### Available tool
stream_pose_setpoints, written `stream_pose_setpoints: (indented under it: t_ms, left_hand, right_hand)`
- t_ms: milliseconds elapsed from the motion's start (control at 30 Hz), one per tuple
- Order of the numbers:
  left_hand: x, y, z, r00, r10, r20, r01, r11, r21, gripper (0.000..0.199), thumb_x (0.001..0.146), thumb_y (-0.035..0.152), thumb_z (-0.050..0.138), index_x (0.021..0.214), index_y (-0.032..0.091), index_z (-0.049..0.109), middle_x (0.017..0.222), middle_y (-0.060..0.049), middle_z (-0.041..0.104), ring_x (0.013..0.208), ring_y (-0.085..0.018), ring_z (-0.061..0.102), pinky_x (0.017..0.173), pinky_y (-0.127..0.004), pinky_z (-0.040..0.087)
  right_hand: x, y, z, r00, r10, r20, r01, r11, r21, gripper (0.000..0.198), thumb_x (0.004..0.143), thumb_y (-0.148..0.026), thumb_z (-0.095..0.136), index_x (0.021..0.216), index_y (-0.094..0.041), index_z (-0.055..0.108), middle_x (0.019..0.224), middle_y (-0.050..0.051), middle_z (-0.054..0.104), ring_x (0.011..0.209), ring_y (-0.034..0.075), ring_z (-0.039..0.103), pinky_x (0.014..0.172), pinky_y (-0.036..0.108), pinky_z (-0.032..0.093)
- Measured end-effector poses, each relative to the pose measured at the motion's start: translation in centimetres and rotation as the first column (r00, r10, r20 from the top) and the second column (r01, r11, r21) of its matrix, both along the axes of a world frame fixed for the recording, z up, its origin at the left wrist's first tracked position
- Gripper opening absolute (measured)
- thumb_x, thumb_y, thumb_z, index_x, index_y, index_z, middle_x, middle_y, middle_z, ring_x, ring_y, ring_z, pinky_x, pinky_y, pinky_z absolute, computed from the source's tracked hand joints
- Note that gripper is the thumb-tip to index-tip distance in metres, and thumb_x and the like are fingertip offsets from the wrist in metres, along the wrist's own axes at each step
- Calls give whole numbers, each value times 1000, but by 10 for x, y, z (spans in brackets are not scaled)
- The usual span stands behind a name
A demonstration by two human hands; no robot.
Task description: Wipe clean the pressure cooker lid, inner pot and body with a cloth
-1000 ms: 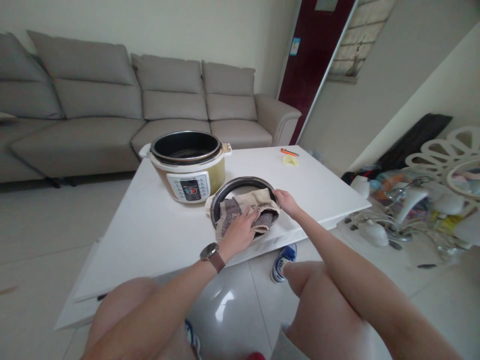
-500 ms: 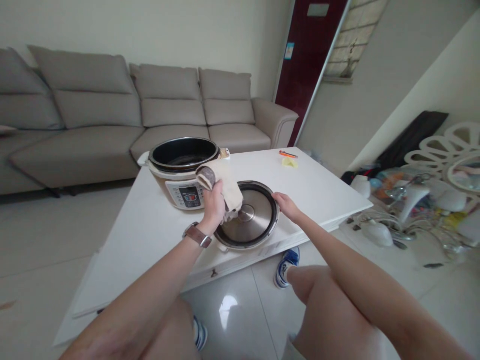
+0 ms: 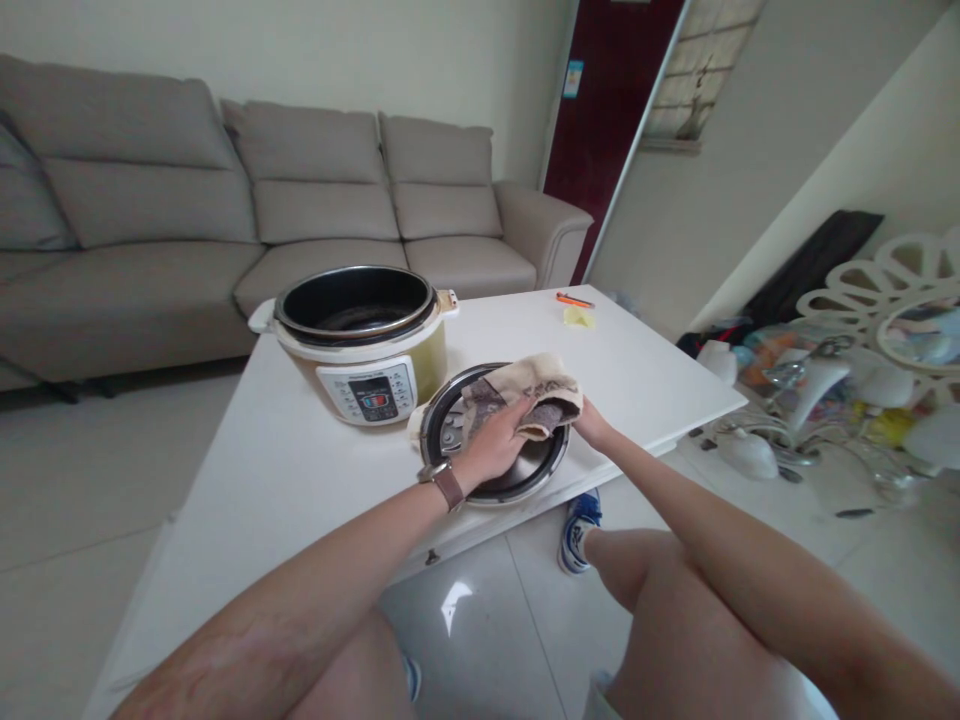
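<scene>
My left hand (image 3: 496, 442) is closed on a beige and grey patterned cloth (image 3: 536, 378), which lies bunched over the upper right of a pressure cooker lid (image 3: 534, 470). The lid rests inner side up near the table's front edge, its dark sealing ring and part of its metal inside showing. At the lid's right rim, my right hand (image 3: 592, 425) grips the edge; its fingertips are hidden behind the cloth. The electric pressure cooker (image 3: 367, 385) stands uncovered to the left and behind the lid, with a dark inner pot (image 3: 356, 305) in it.
The white table (image 3: 300, 520) also bears an orange pen-like tool (image 3: 575, 300) and a yellowish scrap (image 3: 579, 317) at the back right. A grey sofa (image 3: 322, 215) stands behind. Lamp parts and bags (image 3: 795, 400) lie on the floor at right.
My left hand has swept the cloth rightward across the lid to its right rim. The lid looks turned, with its valve parts and a handle showing at left.
</scene>
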State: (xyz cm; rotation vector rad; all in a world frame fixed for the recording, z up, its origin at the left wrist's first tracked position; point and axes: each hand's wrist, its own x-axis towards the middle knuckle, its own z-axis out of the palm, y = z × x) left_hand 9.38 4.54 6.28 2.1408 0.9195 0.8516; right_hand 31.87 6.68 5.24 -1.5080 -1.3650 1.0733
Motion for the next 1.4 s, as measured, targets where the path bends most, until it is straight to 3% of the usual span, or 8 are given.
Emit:
stream_pose_setpoints:
  t_ms: [233,500,667,800,900,967,1167,1400]
  left_hand:
    - [-22,-9,22,996,-74,-43,74,997,-10,43,98,32,51,137,24,65,136,-10,70,128,-31,64,112,-43,45]
    - [-54,-28,37,968,-249,12,248,958,-143,34,90,33,62,118,24,76,120,-9,77,116,-30,69,107,-40,48]
    - [-72,-12,38,952,167,258,-89,953,-290,31,83,34,63,105,18,79,116,-10,78,116,-33,67,111,-44,45]
    - [-82,2,46,714,550,434,-411,830,-377,31,81,36,63,101,16,76,114,-10,77,114,-31,66,109,-42,46]
    - [-83,3,56,561,626,542,-559,769,-310,30,88,35,59,106,15,74,116,-9,76,116,-29,66,110,-37,45]
    - [-83,1,60,592,601,537,-607,771,-194,30,92,35,57,109,16,72,117,-11,75,118,-28,66,111,-36,43]
    - [-75,1,42,961,276,-8,-275,960,52,37,96,32,56,130,19,64,120,-14,75,115,-31,68,108,-42,46]
    - [-61,-5,30,925,-81,-371,102,994,37,41,101,33,45,137,20,62,137,-14,68,123,-29,66,108,-40,47]
  right_hand:
    - [2,5,-2,999,10,-37,-7,997,76,24,76,-46,72,87,-25,72,95,7,78,104,30,66,87,40,55]
    - [-11,15,8,993,-7,-120,-4,996,-90,37,84,-57,63,83,-21,72,76,7,75,83,27,69,71,35,54]
    - [-16,15,15,995,32,-91,-37,998,-54,35,78,-55,68,74,-21,69,68,4,71,74,23,63,63,31,48]
    - [-15,13,19,998,37,-57,-40,998,-52,38,78,-58,67,76,-20,71,66,3,69,72,21,60,58,29,42]
    - [-15,11,19,999,39,-26,-40,999,-28,40,80,-60,66,79,-20,72,68,3,69,72,21,59,58,29,40]
    - [-15,9,19,998,55,-17,-55,999,2,40,81,-61,66,79,-21,71,69,3,69,76,22,60,60,30,42]
    - [-16,8,20,995,99,-26,-97,993,65,43,80,-64,67,76,-21,69,72,3,69,84,23,62,71,31,46]
    - [-13,10,15,993,64,-102,-66,998,-20,40,76,-59,71,76,-19,72,71,4,72,77,22,64,68,31,48]
